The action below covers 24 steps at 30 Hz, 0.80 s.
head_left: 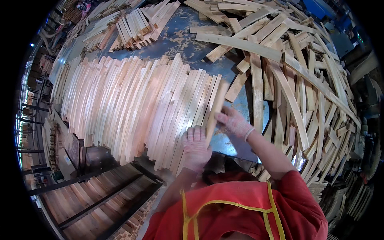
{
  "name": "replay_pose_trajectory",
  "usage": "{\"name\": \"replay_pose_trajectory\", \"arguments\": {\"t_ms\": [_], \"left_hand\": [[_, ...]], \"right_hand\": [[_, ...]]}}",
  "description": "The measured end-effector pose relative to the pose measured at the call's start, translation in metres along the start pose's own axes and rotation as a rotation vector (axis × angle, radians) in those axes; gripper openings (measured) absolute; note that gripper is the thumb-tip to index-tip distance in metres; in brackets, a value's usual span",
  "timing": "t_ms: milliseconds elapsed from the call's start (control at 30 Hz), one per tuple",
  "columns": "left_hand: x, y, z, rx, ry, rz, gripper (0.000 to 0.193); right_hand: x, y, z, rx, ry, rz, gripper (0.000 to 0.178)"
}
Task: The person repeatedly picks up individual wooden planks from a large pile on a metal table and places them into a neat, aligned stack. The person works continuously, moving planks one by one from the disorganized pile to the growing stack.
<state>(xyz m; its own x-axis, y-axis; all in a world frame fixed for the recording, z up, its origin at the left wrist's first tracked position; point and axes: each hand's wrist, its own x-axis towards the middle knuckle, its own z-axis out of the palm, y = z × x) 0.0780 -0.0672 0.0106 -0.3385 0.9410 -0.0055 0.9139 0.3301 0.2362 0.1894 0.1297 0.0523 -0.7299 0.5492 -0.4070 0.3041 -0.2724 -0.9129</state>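
A pale wooden strip [216,105], slightly blurred, stands tilted at the right end of a long row of wooden strips [132,96] laid side by side. My right hand [235,122], in a whitish knit glove, grips this strip from its right side with thumb and fingers. Gloved likewise, my left hand [197,149] lies with fingers extended over the near ends of the row's last strips, close to the held strip's lower end. Whether its thumb touches that strip is hard to make out.
A tangled heap of loose wooden strips [288,68] covers the right of the blue, dust-specked table [176,44]. Further back left is another stack of strips [138,26]. A dark-framed rack of boards [92,196] stands at the lower left. Blue machinery [320,8] shows at the far right.
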Motion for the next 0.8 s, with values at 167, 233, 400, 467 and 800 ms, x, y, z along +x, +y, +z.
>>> {"name": "replay_pose_trajectory", "arguments": {"t_ms": [167, 233, 400, 467, 800], "left_hand": [[0.002, -0.006, 0.034, 0.156, 0.166, -0.023, 0.082], [0.026, 0.007, 0.018, 0.152, 0.138, 0.036, 0.076], [0.037, 0.011, 0.015, 0.281, 0.037, -0.034, 0.063], [0.038, 0.004, 0.012, 0.246, 0.038, 0.005, 0.065], [-0.036, -0.014, -0.008, -0.117, 0.096, 0.038, 0.069]], "right_hand": [[0.111, -0.01, -0.091, -1.335, 0.136, -0.498, 0.046], [0.146, 0.036, -0.133, -1.201, 0.102, -0.329, 0.048], [0.07, 0.026, -0.138, -1.47, 0.05, -0.109, 0.048], [0.039, 0.021, -0.153, -1.905, -0.225, -0.128, 0.05], [0.051, -0.032, -0.058, -1.587, 0.243, -0.519, 0.062]]}}
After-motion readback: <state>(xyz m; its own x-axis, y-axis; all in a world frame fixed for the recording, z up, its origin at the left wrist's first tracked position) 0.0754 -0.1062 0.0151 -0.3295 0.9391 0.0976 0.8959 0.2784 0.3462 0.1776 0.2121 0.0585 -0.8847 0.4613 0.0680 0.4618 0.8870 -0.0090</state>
